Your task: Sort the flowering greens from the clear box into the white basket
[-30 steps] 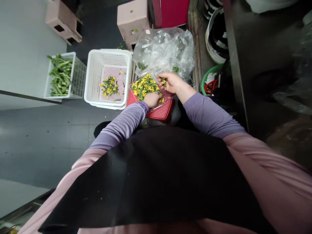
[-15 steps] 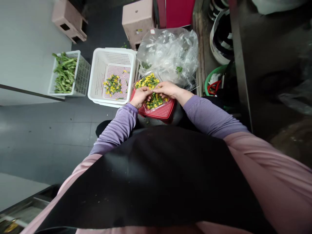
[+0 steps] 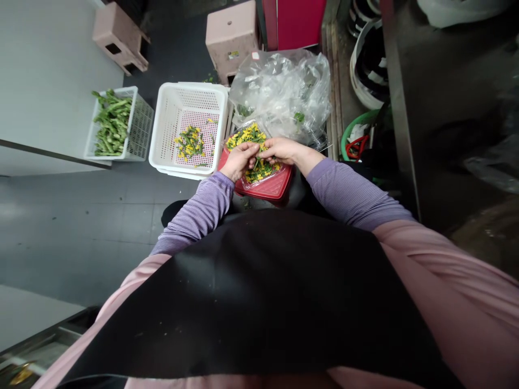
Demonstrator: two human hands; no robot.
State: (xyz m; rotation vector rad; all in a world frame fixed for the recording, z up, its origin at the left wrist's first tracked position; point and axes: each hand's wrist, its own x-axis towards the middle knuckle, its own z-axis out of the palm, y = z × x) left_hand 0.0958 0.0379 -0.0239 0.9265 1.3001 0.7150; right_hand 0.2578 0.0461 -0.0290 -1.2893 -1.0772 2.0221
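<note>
Pinching narrowly with left hand [image 3: 239,161] and right hand [image 3: 284,149], close together at the fingertips, above yellow-flowered stems [image 3: 259,174] heaped in a clear tray [image 3: 248,185] on a red box [image 3: 275,188]; more in the white basket [image 3: 155,127] to the left. Impossible to make out anything for certain between the fingertips: too small and partly hidden. Could bruise or snap tender flower heads by squeezing too hard, or by pressing down on the heap. Might spill stems over the low rim by nudging so full a tray, or shift it by leaning on one side. Might also snag the crumpled plastic bag [image 3: 279,81] just beyond and drag it against the tray.
</note>
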